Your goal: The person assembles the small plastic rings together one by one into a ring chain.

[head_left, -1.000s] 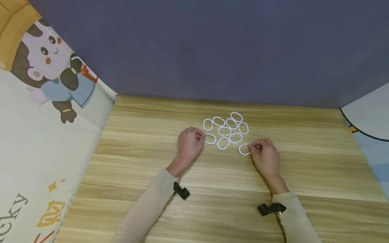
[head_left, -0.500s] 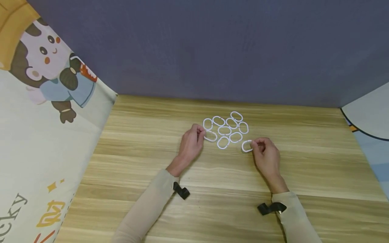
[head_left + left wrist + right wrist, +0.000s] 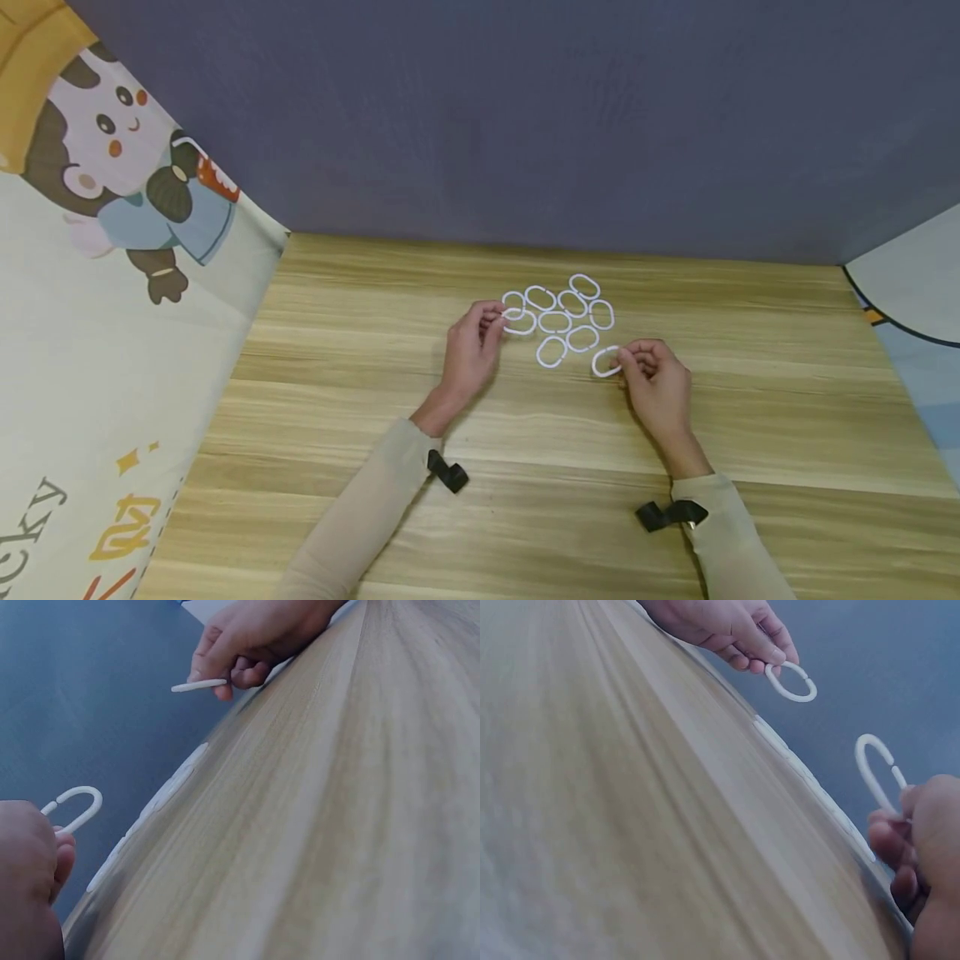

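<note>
Clearly, 2 Hands Each Pinch a White Ring Above the Table

The left hand (image 3: 471, 354) pinches the left ring (image 3: 98, 801), a white oval with a small break in its loop, between thumb and fingers. Both wrist views show it raised off the wood-grain table (image 3: 525, 500); in the head view it overlaps the leftmost of the rings lying below. The right hand (image 3: 658, 387) grips the right ring (image 3: 862, 761) in much the same way, thumb and fingers closed on 1 end. This ring, too, is raised and shows a break in its side. In the head view it sits near the right edge of the group, on the person's side, well apart from the left ring.

Between and beyond the hands, 8 more white rings (image 3: 815, 786) lie flat in a loose cluster, several touching or almost touching.

Light sleeves (image 3: 352, 517) cover both forearms, with a black band (image 3: 448, 472) at each wrist. A dark blue panel (image 3: 480, 125) stands behind the table. At the left, a pale printed sheet (image 3: 90, 333) carries a cartoon figure (image 3: 142, 221) in a yellow hat.
</note>
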Motion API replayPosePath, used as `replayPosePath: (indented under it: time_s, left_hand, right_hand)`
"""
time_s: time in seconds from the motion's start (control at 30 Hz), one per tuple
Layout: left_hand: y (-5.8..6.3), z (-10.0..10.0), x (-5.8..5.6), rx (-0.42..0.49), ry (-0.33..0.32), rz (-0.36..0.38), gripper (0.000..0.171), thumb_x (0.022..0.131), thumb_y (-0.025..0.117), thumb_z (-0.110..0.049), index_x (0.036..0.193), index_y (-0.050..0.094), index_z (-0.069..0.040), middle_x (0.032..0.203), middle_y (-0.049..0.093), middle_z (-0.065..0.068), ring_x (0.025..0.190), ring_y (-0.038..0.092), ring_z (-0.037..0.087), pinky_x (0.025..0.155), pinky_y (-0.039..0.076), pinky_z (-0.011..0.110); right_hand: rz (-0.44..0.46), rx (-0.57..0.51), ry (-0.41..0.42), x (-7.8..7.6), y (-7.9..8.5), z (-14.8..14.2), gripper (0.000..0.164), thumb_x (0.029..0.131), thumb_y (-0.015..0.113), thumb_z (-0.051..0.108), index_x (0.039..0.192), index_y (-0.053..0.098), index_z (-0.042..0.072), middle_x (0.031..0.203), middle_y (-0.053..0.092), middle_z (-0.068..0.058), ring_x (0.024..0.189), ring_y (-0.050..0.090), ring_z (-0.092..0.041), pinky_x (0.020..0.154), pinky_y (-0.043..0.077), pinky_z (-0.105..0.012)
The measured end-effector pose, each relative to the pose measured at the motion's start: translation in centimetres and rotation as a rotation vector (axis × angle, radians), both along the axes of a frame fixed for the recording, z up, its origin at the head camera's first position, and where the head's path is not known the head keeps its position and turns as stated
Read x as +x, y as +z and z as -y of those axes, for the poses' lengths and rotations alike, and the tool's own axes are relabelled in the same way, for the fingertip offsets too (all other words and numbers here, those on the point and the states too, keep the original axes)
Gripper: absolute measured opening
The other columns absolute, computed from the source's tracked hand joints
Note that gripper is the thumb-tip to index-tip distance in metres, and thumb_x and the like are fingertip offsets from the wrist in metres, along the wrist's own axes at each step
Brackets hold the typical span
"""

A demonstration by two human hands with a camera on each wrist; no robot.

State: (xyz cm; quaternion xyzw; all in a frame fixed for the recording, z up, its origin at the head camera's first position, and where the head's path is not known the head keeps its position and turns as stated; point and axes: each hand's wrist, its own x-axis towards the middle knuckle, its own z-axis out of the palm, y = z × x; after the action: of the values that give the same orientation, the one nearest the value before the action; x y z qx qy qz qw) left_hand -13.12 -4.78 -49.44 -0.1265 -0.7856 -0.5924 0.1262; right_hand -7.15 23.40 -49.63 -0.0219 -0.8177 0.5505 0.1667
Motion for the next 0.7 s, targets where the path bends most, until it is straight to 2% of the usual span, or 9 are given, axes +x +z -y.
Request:
replayPosePath:
  time_s: [0.13,0.23,0.4,0.53,0.6,0.7]
  left_hand:
    - [0.0,-0.1,0.0,0.105,0.001,0.000,0.016,0.104,0.073,0.004,0.119,0.071,0.008,0.100,0.080,0.020,0.084,0.078,0.035,0.076,0.065,0.029]
    - [0.0,-0.1,0.1,0.159,-0.009,0.036,0.012,0.102,0.076,0.004,0.113,0.074,0.008,0.098,0.080,0.021,0.084,0.078,0.037,0.077,0.066,0.030]
    - [0.1,-0.1,0.3,0.123,0.000,0.068,0.010,0.100,0.080,0.000,0.109,0.078,0.005,0.097,0.081,0.017,0.086,0.078,0.031,0.079,0.064,0.027]
    - [0.3,-0.2,0.4,0.092,0.016,0.030,0.010,0.099,0.082,-0.002,0.107,0.079,0.003,0.098,0.081,0.016,0.083,0.074,0.026,0.078,0.061,0.026]
    - [0.4,-0.3,0.4,0.090,0.015,0.010,0.010,0.099,0.082,-0.002,0.107,0.080,0.003,0.097,0.081,0.016,0.081,0.072,0.024,0.076,0.059,0.026]
    - [0.7,-0.4,0.6,0.089,0.006,-0.015,0.010,0.099,0.083,-0.003,0.106,0.080,0.003,0.097,0.081,0.015,0.080,0.070,0.020,0.074,0.057,0.023]
  right_hand:
    - [-0.038,-0.258,0.009,-0.1,0.2,0.4,0.008,0.102,0.069,-0.014,0.103,0.065,-0.020,0.078,0.076,-0.012,0.057,0.069,-0.005,0.055,0.058,-0.018]
    - [-0.062,-0.389,0.006,-0.1,0.3,0.6,0.009,0.101,0.069,-0.017,0.102,0.063,-0.024,0.075,0.076,-0.006,0.054,0.069,-0.007,0.052,0.057,-0.019]
    - [-0.037,-0.496,0.013,0.1,0.5,1.1,0.011,0.101,0.072,-0.013,0.103,0.066,-0.021,0.076,0.077,-0.007,0.055,0.070,-0.009,0.053,0.057,-0.020]
    - [-0.024,-0.574,0.030,0.2,0.8,1.8,0.008,0.101,0.071,-0.013,0.103,0.068,-0.019,0.077,0.077,-0.008,0.059,0.072,-0.011,0.055,0.059,-0.022]
    - [-0.023,-0.602,0.039,0.3,1.1,2.1,0.001,0.101,0.069,-0.016,0.101,0.069,-0.017,0.078,0.077,-0.010,0.060,0.072,-0.011,0.056,0.060,-0.023]
    - [-0.007,-0.586,0.048,0.4,1.7,2.7,0.007,0.101,0.067,-0.017,0.099,0.072,-0.011,0.078,0.076,-0.012,0.061,0.071,-0.011,0.056,0.060,-0.023]
